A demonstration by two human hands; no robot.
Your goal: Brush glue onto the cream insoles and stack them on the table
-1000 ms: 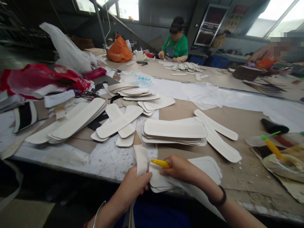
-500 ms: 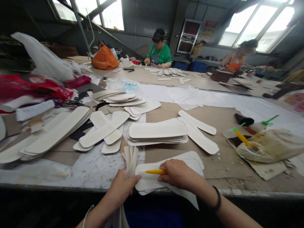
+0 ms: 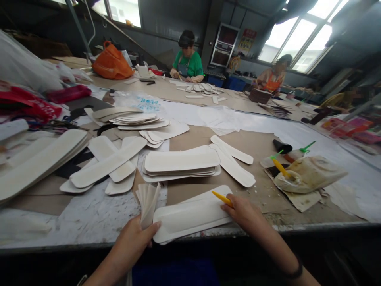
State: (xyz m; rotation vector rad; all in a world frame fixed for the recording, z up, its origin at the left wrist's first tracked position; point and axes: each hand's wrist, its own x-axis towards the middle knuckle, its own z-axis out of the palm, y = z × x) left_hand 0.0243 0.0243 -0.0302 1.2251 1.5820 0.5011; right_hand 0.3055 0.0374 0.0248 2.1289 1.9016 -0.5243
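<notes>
My left hand [image 3: 131,240] is closed around a fanned bundle of thin white strips [image 3: 148,200]. Its thumb presses the left end of a long white rounded panel [image 3: 187,218], which lies on other such panels at the table's front edge. My right hand [image 3: 244,210] grips a yellow pointed stick-like tool [image 3: 222,198], its tip over the panel's upper right end. Just behind is a neat stack of similar white panels [image 3: 181,159]. Two more panels [image 3: 233,163] lie crossed to its right.
Crossed panels [image 3: 110,165] and a long stack [image 3: 44,163] fill the left. At right, a stained glue bag [image 3: 315,174] holds another yellow tool, near green-tipped bottles [image 3: 297,154]. An orange bag [image 3: 111,63] stands farther back. Two co-workers [image 3: 189,59] sit across the table, another person at far right.
My right hand has moved the yellow tool rightward, from the panel's left part to its right end. A thin white piece that hung past the table edge no longer hangs there. The view has shifted right.
</notes>
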